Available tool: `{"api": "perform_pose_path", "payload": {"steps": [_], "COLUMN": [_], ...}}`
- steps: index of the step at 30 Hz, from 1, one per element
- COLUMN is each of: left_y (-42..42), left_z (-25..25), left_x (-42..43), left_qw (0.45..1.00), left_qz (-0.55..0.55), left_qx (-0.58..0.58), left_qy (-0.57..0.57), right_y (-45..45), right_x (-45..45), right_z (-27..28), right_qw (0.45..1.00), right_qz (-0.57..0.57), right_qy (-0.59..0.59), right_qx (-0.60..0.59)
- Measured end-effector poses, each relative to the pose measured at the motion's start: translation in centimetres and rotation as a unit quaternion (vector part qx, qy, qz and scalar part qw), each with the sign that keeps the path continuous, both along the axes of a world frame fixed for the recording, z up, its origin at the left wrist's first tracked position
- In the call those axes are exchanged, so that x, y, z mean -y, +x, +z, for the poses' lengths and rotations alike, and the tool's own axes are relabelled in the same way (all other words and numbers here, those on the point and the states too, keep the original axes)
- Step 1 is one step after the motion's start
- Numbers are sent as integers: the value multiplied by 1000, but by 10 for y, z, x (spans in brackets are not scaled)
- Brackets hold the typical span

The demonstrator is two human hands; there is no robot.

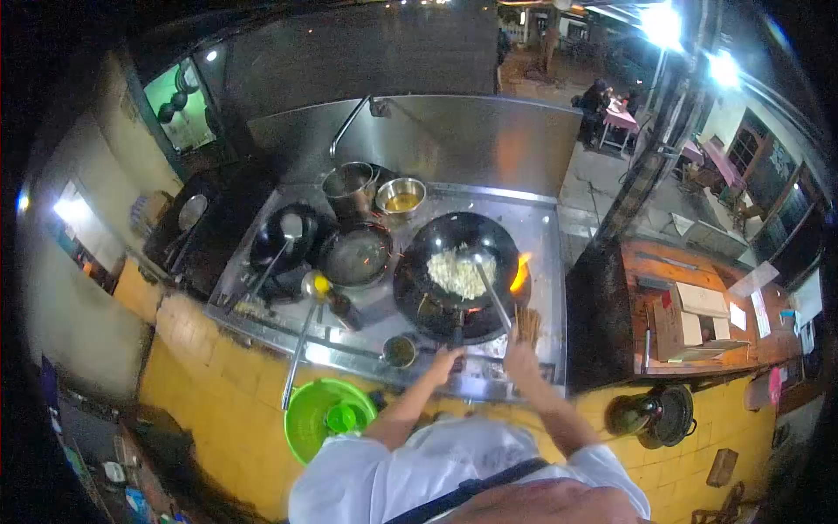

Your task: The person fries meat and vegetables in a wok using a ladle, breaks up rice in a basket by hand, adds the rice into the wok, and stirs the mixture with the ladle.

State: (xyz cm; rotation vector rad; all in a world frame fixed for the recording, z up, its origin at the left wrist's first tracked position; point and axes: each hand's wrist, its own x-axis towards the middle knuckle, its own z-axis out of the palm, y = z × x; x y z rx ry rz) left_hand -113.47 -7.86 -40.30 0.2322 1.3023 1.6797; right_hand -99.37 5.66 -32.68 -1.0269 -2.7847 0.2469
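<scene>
A black wok (419,253) sits over a burner on the steel stove, with pale, chopped food (454,272) in its middle. My left hand (447,363) is closed round the wok's handle (458,335) at the near side. In my right hand (521,360) is the long handle of a metal ladle (494,295), whose head dips into the food; the exact shape of that head is partly hidden. Orange flame (520,272) rises at the wok's right edge. Beside my right hand stands a bundle brush of thin sticks (528,325).
Left of the wok are a dark pan (356,255), a tall pot (349,190), a steel bowl of yellowish liquid (402,197) and a small metal cup (400,351). A green basin (301,428) stands below the stove. A cardboard box (690,323) lies on the wooden table at right.
</scene>
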Motion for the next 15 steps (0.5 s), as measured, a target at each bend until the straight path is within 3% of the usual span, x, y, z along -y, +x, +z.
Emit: {"api": "perform_pose_path", "payload": {"steps": [1, 2, 4, 7, 9, 11, 13, 15], "left_y": [0, -4, -4, -3, -8, -3, -12, -6], "left_z": [7, -3, -7, -7, -21, -19, -9, -7], "left_x": [-1, -3, -5, -2, -5, -4, -8, -6], "left_qw": [999, 1000, 999, 996, 999, 998, 996, 994], "left_qz": [1, -18, -11, -6, 10, 2, -3, 6], "left_qx": [-34, 2, 30, 86, 18, 55, 79, 101], "left_qy": [-25, -12, 1, 12, -24, -37, -47, -40], "right_y": [8, 18, 32, 9, -8, -21, -15, -2], "right_x": [18, 23, 27, -10, -15, 1, 0, -19], "right_z": [26, 35, 44, 66, 13, -8, 32, 69], "right_qw": [997, 997, 982, 971, 976, 986, 986, 974], "right_qz": [-33, -36, 120, 125, 103, 56, 98, 168], "right_qy": [-60, -56, -37, -145, -137, -108, -67, -114], "right_qx": [43, 40, 139, 145, 137, 110, 113, 96]}}
